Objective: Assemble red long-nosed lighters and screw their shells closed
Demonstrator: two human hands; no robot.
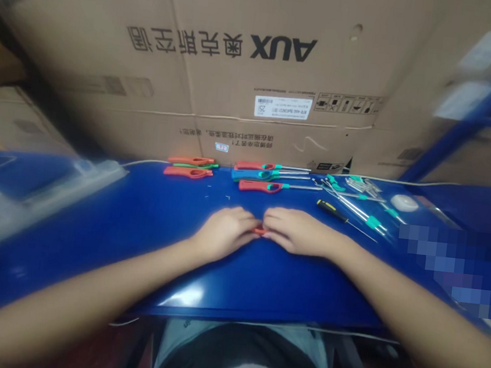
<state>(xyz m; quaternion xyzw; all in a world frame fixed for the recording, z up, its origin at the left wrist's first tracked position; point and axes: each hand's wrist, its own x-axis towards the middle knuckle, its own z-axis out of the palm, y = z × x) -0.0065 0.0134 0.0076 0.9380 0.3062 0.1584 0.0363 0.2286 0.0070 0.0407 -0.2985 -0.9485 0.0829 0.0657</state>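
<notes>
In the middle of the blue table, my left hand [228, 232] and my right hand [298, 230] meet with bent fingers. Both grip an orange-red plastic lighter handle [260, 230]; the fingers hide most of it. Behind them lie long-nosed gas lighters: a red one [260, 186], a blue one [253, 175] and another red one [254, 165]. Left of these rest handles without metal tubes, two orange-red [188, 172] and one green. A screwdriver [333, 210] with a black and yellow grip lies beyond my right hand.
Metal tubes with green collars [356, 212] and a pile of small metal parts [363, 186] lie at the back right, near a white round object [404, 203]. A cardboard wall [219, 99] closes the back. Clear plastic [41, 203] lies at left.
</notes>
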